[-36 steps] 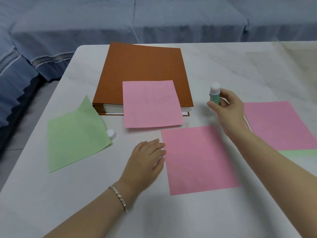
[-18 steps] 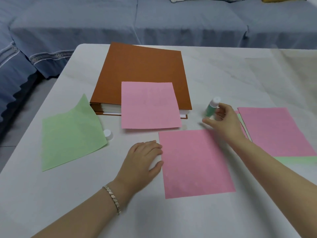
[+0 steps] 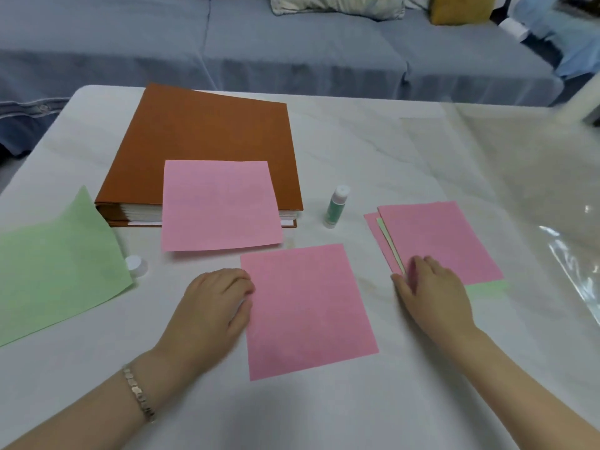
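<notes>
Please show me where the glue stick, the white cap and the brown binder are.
glue stick [image 3: 334, 211], head view, on its green body.
white cap [image 3: 136, 265], head view, on its top.
brown binder [image 3: 207, 138], head view, on its bare cover.

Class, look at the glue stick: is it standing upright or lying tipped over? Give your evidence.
Upright: the glue stick stands on its base on the table, white end uppermost, beside the binder.

The pink sheet [image 3: 308, 310], the paper stack [image 3: 435, 241] and the green sheet [image 3: 55, 274] are matt paper. The binder [image 3: 207, 138] has a matt, finely textured brown cover. The glue stick [image 3: 336, 207] and loose cap [image 3: 136, 265] are smooth plastic. The bench [image 3: 357, 151] has a pale marbled surface. The film [image 3: 568, 254] is glossy clear plastic. The bracelet [image 3: 138, 393] is shiny metal.
</notes>
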Available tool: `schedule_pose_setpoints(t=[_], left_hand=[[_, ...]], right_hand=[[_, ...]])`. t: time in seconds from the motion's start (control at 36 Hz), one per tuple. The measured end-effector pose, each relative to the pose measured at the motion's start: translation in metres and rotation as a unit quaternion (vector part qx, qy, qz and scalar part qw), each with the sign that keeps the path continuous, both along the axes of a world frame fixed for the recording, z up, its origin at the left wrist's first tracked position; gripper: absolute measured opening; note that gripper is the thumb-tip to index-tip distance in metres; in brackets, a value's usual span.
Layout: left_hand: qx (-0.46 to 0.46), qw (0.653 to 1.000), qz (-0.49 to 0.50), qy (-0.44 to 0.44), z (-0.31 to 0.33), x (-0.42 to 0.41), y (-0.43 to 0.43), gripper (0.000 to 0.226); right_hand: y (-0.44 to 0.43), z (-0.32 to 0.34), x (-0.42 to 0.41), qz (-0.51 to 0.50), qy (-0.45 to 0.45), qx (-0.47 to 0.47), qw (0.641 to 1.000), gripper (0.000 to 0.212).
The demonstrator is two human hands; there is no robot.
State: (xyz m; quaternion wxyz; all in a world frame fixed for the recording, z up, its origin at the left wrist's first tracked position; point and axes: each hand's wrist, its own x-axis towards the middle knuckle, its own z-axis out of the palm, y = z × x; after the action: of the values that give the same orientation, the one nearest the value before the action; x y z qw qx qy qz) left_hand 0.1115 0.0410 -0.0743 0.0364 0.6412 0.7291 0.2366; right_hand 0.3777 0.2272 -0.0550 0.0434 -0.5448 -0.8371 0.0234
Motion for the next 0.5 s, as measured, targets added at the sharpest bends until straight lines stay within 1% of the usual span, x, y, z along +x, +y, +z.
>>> schedule_pose_setpoints(t=[0.06,0.14,0.17,0.22,0.25,0.31,0.33,0.42,0.44,0.5], left_hand=[[0.011,1.0,-0.002,-0.008,0.007,0.008,0.007,0.03],[0.011,0.999,-0.026,-0.044,0.02,0.026,0.019,0.03],[0.008,0.998,-0.034,-0.061,0.023,0.033,0.022,0.03],[-0.003,0.994,-0.044,-0.102,0.031,0.047,0.03,0.03],[-0.011,0.991,-0.045,-0.125,0.035,0.054,0.034,0.028],[-0.05,0.982,-0.051,-0.174,0.042,0.067,0.041,0.017],[-0.07,0.976,-0.053,-0.197,0.044,0.073,0.045,0.013],[-0.11,0.948,-0.033,-0.295,0.047,0.088,0.058,0.015],[-0.124,0.933,-0.019,-0.338,0.049,0.092,0.063,0.017],[-0.144,0.896,0.018,-0.42,0.049,0.1,0.075,0.02]], right_hand=[[-0.003,0.003,0.0,0.027,-0.007,0.049,0.998,0.023],[-0.008,0.007,0.002,0.03,-0.004,0.073,0.997,0.031],[-0.008,0.008,0.003,0.027,-0.006,0.062,0.998,0.029],[-0.007,0.009,0.006,0.007,-0.004,0.038,0.999,0.016],[-0.006,0.008,0.008,-0.003,0.001,0.021,1.0,0.014],[-0.005,0.012,0.013,-0.007,0.028,-0.004,1.0,0.019],[-0.006,0.015,0.015,-0.014,0.059,-0.016,0.998,0.02],[-0.009,0.022,0.017,-0.03,0.153,-0.055,0.986,0.018],[-0.011,0.023,0.018,-0.038,0.17,-0.069,0.982,0.018],[-0.013,0.021,0.018,-0.039,0.174,-0.078,0.981,0.02]])
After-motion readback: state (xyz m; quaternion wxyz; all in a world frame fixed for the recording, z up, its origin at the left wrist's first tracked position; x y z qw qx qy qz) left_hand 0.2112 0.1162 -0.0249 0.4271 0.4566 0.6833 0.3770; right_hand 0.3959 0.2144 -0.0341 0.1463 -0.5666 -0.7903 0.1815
